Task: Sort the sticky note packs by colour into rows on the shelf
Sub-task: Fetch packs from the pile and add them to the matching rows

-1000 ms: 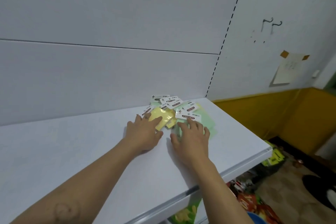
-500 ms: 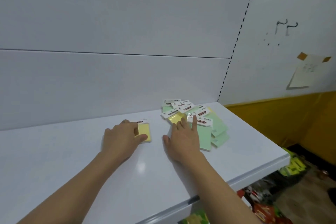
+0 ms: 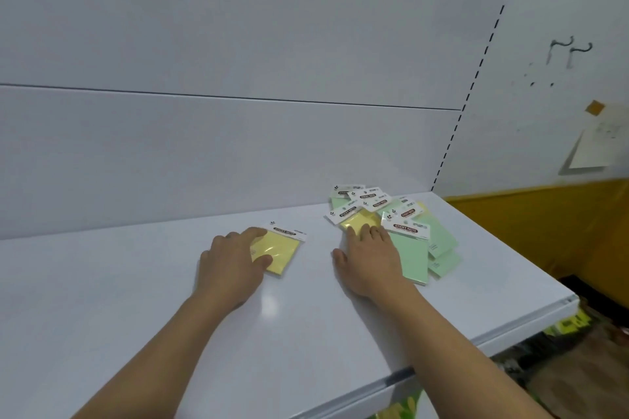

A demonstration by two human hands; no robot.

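Note:
On the white shelf point(image 3: 136, 299) a single yellow sticky note pack point(image 3: 280, 250) lies apart, left of the heap. My left hand point(image 3: 231, 265) lies flat on its left part, fingers and thumb touching it. A heap of packs point(image 3: 391, 224) sits at the back right, mostly green with some yellow. My right hand point(image 3: 369, 262) lies flat beside the heap, fingertips on a yellow pack point(image 3: 359, 222) at its near left. A large green pack point(image 3: 413, 257) lies just right of that hand.
A white back panel rises behind the shelf. The shelf's front edge point(image 3: 401, 378) runs diagonally to the lower right. Beyond the right end are an orange-yellow wall base point(image 3: 544, 231), a taped paper point(image 3: 595, 143) and goods on the floor below.
My left hand slid one yellow pack out of the heap to the left. My right hand shifted its fingertips from a white label to a yellow pack in the heap.

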